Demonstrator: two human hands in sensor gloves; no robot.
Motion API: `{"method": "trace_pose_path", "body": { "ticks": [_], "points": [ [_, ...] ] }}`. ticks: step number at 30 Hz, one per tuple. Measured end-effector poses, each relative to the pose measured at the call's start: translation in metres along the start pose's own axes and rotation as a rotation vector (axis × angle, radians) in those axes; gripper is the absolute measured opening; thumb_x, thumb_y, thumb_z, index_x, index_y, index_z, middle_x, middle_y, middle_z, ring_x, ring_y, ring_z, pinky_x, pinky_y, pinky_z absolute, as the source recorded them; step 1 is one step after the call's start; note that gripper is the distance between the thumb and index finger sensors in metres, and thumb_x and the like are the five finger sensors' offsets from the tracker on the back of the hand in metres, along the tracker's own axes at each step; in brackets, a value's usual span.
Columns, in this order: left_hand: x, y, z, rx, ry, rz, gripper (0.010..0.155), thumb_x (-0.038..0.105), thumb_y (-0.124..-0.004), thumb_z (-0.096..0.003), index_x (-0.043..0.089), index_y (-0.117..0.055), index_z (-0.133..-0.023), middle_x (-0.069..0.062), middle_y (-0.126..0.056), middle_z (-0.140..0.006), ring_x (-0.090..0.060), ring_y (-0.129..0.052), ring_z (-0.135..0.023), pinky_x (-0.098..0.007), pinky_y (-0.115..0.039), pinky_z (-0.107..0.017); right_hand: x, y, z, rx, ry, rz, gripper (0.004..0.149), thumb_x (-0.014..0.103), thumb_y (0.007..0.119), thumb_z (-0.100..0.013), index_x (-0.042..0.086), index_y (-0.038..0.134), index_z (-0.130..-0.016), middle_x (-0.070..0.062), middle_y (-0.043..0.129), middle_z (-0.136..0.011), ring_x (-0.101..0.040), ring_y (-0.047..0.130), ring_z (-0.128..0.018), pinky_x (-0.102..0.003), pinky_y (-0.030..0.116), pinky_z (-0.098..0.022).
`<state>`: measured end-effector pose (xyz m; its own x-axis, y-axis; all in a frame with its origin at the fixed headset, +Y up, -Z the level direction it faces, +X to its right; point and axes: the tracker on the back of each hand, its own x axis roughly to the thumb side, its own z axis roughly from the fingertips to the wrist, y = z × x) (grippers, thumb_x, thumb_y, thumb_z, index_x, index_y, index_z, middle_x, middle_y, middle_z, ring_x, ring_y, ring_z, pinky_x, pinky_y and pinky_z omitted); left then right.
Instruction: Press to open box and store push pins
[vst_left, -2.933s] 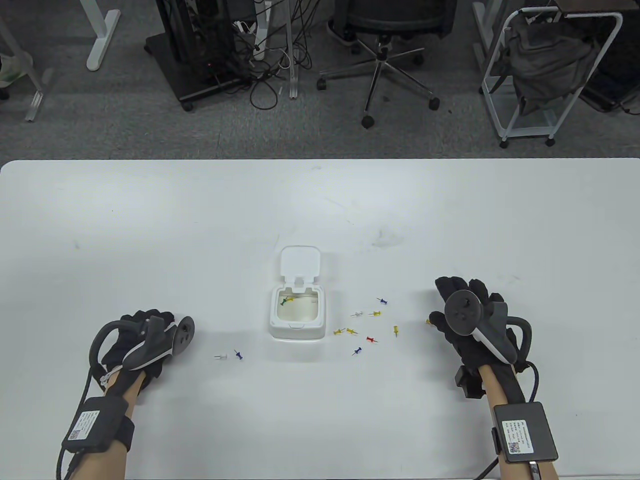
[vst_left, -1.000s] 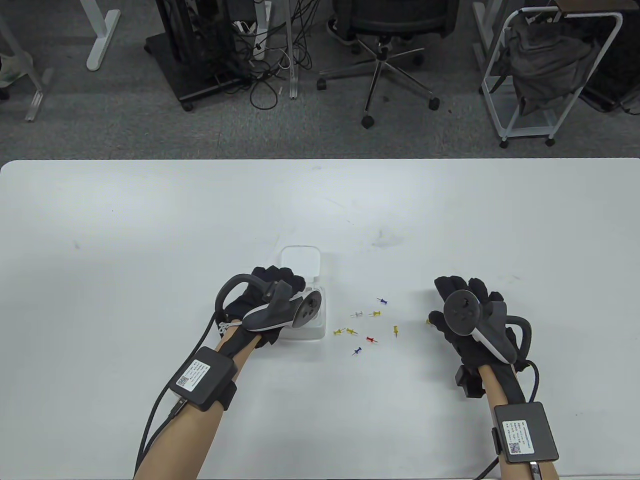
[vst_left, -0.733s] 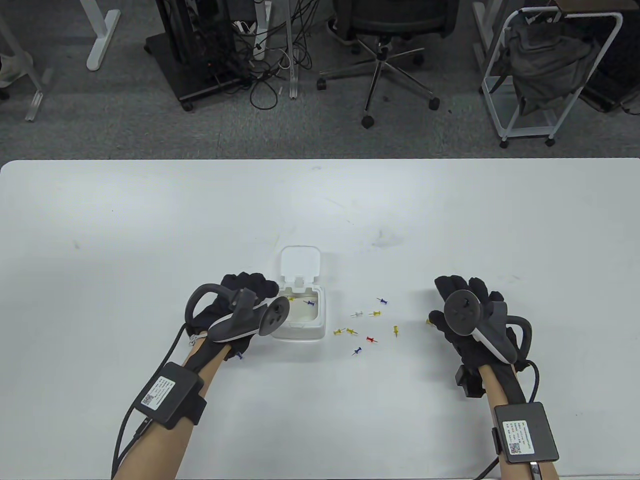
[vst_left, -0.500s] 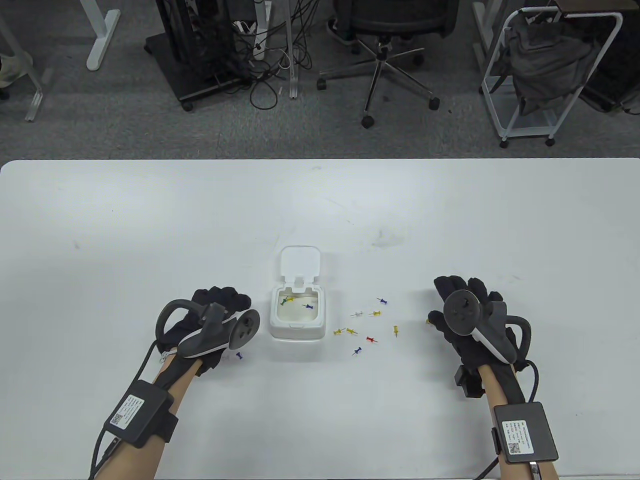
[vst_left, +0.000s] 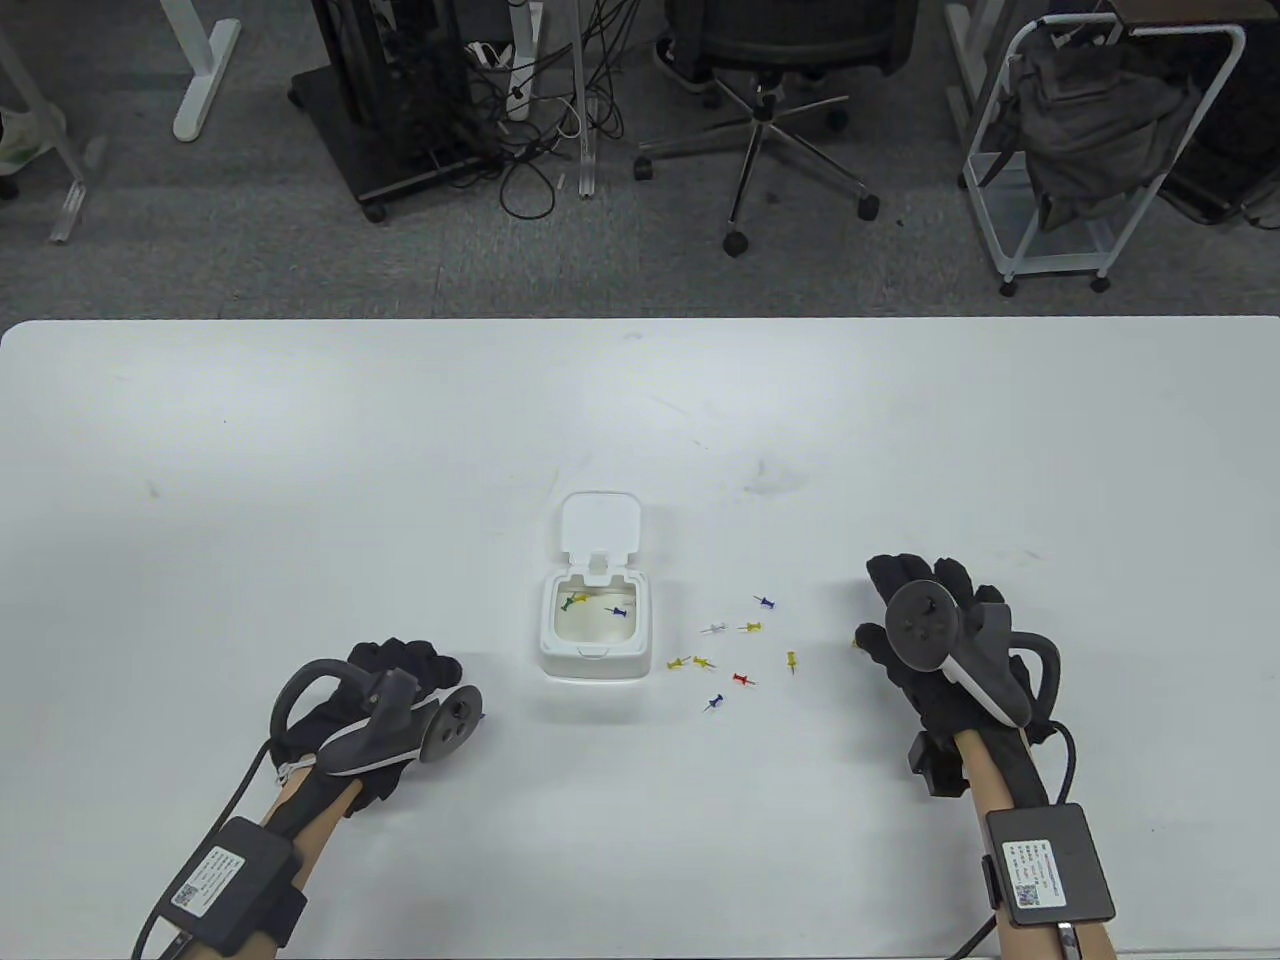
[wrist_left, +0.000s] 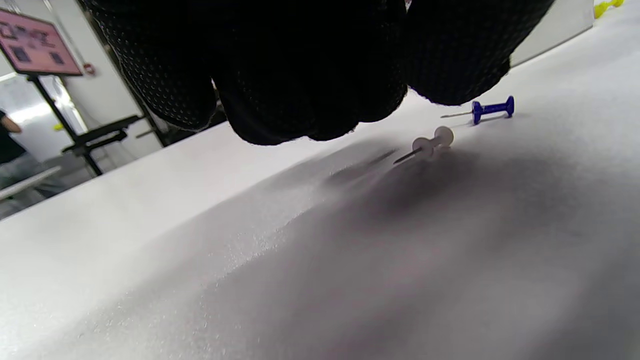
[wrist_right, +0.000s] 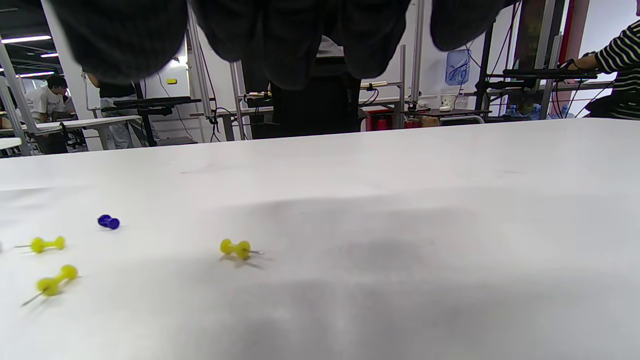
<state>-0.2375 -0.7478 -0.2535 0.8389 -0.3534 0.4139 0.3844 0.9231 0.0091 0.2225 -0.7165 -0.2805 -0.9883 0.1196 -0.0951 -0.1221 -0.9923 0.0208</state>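
Two pins (wrist_left: 452, 125) beside left hand (vst_left: 385, 705)

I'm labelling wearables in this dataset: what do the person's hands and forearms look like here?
Both the left hand and the right hand wear black gloves with a dotted texture, and each carries a grey-and-white ring-handled tracker on its back. Bare forearms carry black boxes with white QR labels on dark straps, trailing black cables.

Bare table (vst_left: 400, 480) left of the box (vst_left: 594, 628) — scattered pins (vst_left: 735, 650) right.
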Motion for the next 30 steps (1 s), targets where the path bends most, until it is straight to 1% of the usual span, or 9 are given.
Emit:
{"method": "trace_pose_path", "body": {
  "ticks": [4,7,10,13,16,21,26,30],
  "points": [
    [0.003,-0.003,-0.001,-0.002,-0.003,0.004,0.05,0.05,-0.076,-0.0476,0.031,-0.077,-0.094,0.007,-0.088,-0.095,-0.017,-0.097,-0.075,-0.048,-0.081,-0.071,0.0,0.0,0.0,0.0,-0.004,-0.004,0.069,0.052,0.071,-0.041,0.035,0.049,-0.103,0.003,0.057,-0.119,-0.04,0.053,-0.111,-0.068,0.045,-0.077],
    [0.006,-0.01,0.0,-0.017,-0.012,-0.012,0.049,0.049,-0.077,-0.0474,0.031,-0.078,-0.093,0.007,-0.089,-0.094,-0.016,-0.098,-0.074,-0.048,-0.081,-0.071,-0.001,0.001,-0.001,0.002,0.002,-0.009,0.069,0.052,0.071,-0.041,0.035,0.049,-0.103,0.003,0.057,-0.119,-0.04,0.053,-0.111,-0.068,0.045,-0.077],
    [0.006,-0.01,0.0,0.004,-0.02,-0.056,0.048,0.049,-0.078,-0.0471,0.032,-0.078,-0.092,0.008,-0.09,-0.092,-0.015,-0.098,-0.072,-0.047,-0.083,-0.07,-0.001,0.0,-0.001,0.001,0.007,-0.008,0.069,0.052,0.071,-0.041,0.035,0.049,-0.103,0.003,0.057,-0.119,-0.04,0.053,-0.111,-0.068,0.045,-0.077],
    [0.007,-0.009,0.0,0.016,-0.024,-0.057,0.044,0.047,-0.078,-0.047,0.033,-0.08,-0.089,0.009,-0.093,-0.088,-0.014,-0.1,-0.068,-0.046,-0.084,-0.069,-0.001,0.001,-0.001,0.005,0.008,-0.006,0.069,0.052,0.071,-0.041,0.035,0.049,-0.103,0.003,0.057,-0.119,-0.04,0.053,-0.111,-0.068,0.045,-0.077],
    [0.01,-0.01,0.0,0.034,-0.035,-0.079,0.042,0.047,-0.077,-0.0471,0.033,-0.081,-0.086,0.01,-0.094,-0.086,-0.014,-0.1,-0.066,-0.046,-0.084,-0.069,-0.001,0.001,-0.001,0.008,0.009,-0.009,0.069,0.052,0.071,-0.041,0.035,0.049,-0.103,0.003,0.057,-0.119,-0.04,0.053,-0.111,-0.068,0.045,-0.077],
    [0.013,-0.012,0.0,0.033,-0.044,-0.093,0.042,0.047,-0.074,-0.047,0.032,-0.079,-0.086,0.009,-0.092,-0.085,-0.015,-0.099,-0.065,-0.047,-0.083,-0.069,-0.001,0.001,0.0,0.013,0.009,-0.009,0.069,0.052,0.071,-0.041,0.035,0.048,-0.103,0.003,0.057,-0.119,-0.04,0.053,-0.111,-0.068,0.045,-0.077],
    [0.01,-0.01,-0.002,0.021,-0.041,-0.072,0.042,0.046,-0.074,-0.0474,0.032,-0.08,-0.086,0.009,-0.092,-0.086,-0.015,-0.099,-0.066,-0.048,-0.083,-0.069,-0.001,0.001,-0.001,0.011,0.01,-0.011,0.069,0.052,0.071,-0.041,0.035,0.048,-0.103,0.003,0.057,-0.119,-0.04,0.053,-0.111,-0.068,0.045,-0.077],
    [0.006,0.001,-0.003,0.039,-0.036,-0.069,0.042,0.047,-0.074,-0.0473,0.032,-0.079,-0.086,0.009,-0.092,-0.086,-0.015,-0.099,-0.066,-0.047,-0.083,-0.07,-0.001,0.001,-0.001,0.014,0.01,-0.012,0.069,0.052,0.071,-0.041,0.035,0.048,-0.103,0.003,0.057,-0.119,-0.04,0.053,-0.111,-0.068,0.045,-0.077]
  ]
}}
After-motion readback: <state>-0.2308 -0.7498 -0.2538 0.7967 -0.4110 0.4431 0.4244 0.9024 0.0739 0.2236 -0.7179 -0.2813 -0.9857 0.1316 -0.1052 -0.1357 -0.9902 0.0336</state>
